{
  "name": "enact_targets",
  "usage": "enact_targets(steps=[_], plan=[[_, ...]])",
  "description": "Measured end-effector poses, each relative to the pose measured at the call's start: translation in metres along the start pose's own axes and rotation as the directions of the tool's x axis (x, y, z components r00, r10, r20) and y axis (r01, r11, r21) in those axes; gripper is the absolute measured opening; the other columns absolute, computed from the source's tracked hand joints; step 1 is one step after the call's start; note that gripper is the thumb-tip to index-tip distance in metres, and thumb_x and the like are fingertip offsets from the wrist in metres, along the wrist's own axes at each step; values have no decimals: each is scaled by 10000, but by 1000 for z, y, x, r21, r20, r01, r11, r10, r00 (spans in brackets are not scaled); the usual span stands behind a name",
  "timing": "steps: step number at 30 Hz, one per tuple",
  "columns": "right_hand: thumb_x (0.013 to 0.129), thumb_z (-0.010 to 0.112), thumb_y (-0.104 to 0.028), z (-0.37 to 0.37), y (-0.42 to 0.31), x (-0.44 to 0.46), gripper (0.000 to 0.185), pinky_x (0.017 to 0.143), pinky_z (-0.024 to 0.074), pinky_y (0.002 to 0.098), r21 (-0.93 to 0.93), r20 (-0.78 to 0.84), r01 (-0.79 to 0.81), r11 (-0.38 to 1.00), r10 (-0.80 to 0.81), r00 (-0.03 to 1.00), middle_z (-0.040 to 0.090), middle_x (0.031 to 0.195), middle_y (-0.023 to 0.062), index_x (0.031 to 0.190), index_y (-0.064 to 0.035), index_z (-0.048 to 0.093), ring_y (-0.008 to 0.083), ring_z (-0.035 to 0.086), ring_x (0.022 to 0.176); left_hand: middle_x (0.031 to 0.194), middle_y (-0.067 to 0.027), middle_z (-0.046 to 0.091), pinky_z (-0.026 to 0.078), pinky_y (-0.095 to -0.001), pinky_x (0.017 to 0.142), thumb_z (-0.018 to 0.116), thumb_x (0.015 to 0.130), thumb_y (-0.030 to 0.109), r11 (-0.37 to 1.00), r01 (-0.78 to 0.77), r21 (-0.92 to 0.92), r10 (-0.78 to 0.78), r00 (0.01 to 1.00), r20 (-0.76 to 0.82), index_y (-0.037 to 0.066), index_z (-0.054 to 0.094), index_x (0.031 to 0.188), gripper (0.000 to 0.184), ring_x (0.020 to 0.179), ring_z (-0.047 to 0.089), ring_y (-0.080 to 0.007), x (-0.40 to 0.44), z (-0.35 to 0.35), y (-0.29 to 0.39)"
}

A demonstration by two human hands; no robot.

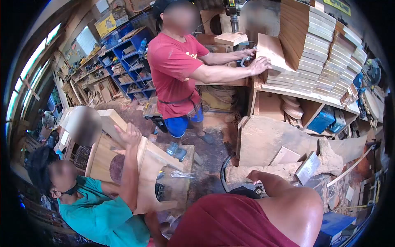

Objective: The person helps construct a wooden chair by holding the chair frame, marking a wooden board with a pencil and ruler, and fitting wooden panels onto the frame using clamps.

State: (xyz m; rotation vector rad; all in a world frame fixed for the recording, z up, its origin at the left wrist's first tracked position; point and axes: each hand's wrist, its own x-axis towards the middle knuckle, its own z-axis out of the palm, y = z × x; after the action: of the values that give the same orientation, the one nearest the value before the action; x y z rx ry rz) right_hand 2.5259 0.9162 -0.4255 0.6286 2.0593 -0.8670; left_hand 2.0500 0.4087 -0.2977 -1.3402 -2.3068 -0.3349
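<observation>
At the lower right, a bare arm and a maroon top fill the near view. My right hand is small at the end of this bent arm, its fingers curled; whatever they hold is hidden. Just below it is a black object, partly covered by the maroon top, whose kind I cannot make out. A rough-edged wooden slab lies just beyond the hand, with a grey flat block leaning on it. A dark hose curves along the floor to the left. My left hand is out of view.
A person in teal grips a wooden furniture frame at left. Another in red has both hands at a board beside stacked planks. A blue power tool rests on a low table. Blue shelves stand behind.
</observation>
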Motion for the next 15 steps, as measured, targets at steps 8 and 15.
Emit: enact_targets(steps=[8, 15], plan=[[638, 705, -177, -19, -7, -6, 293, 656, 512, 364, -67, -175, 145, 987, -154, 972, 639, 798, 124, 854, -54, 550, 250, 647, 706, 903, -151, 582, 456, -390, 769, 587, 779, 49, 764, 395, -510, -426, 903, 59, -8, 575, 790, 60, 855, 555, -295, 53, -78, 53], [637, 734, -223, -50, -35, -6, 364, 681, 493, 388, -433, -225, 267, 861, -390, 893, 591, 737, 122, 789, -43, 456, 250, 634, 736, 1031, -119, 523, 443, -335, 831, 616, 758, -21, 611, 390, -689, -516, 856, 26, -1, 573, 966, 213, 979, 520, -236, 105, -136, 113]])
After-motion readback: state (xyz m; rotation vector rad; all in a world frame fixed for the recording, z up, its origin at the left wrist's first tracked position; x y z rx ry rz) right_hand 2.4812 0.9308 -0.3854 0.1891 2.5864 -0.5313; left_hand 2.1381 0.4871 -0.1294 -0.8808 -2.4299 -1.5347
